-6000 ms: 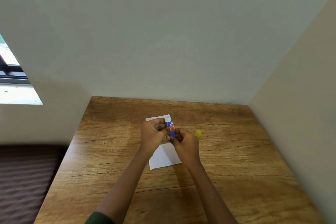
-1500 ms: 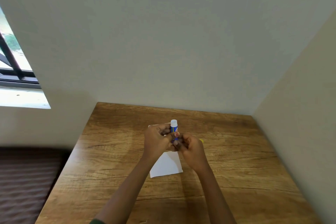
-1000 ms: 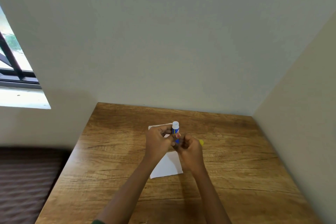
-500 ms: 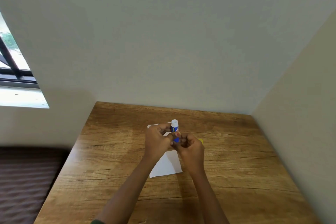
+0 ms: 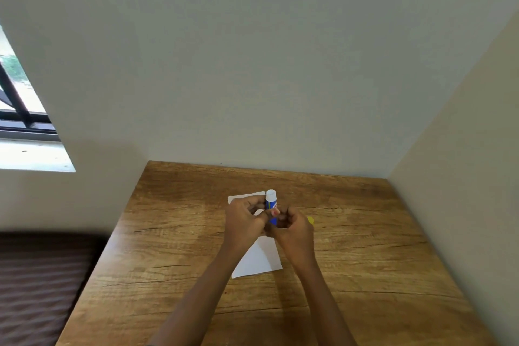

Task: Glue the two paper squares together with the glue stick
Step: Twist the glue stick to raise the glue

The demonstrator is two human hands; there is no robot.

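- The left grip (image 5: 243, 220) is held above the worktop (image 5: 365, 261), forearm reaching in from the near edge, thumb and fingers pinched on the glue stick (image 5: 271, 200).
- The white paper (image 5: 258, 261) lies flat on the worktop beneath both hands; one sheet or two cannot be told.
- The stick is kept upright, white end up.
- The right grip (image 5: 295, 231) is curled round the stick's lower end, touching the left.
- A small yellow piece (image 5: 310, 220) is seen just beside it.
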